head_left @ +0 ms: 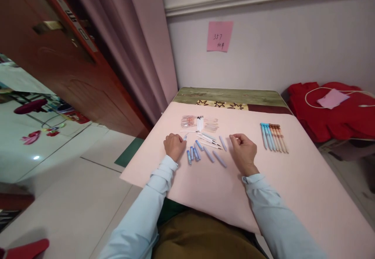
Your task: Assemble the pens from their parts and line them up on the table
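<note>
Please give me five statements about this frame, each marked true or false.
1. The left hand holds a small blue piece. True.
2. The row of pens lies to the right of the right hand. True.
3. Every pen in the row has a blue top. False: some tops are brown.
4. A pink note is on the wall. True.
5. The right hand touches the row of pens. False: a gap separates them.

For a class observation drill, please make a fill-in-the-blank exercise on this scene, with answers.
1. Several loose blue pen parts lie ____ the left hand and the right hand.
2. The neat row of pens lies nearer the ____ hand.
3. The note on the wall bears the number ____.
4. The cloth beside the table is ____.

Missing words: between; right; 357; red
</note>
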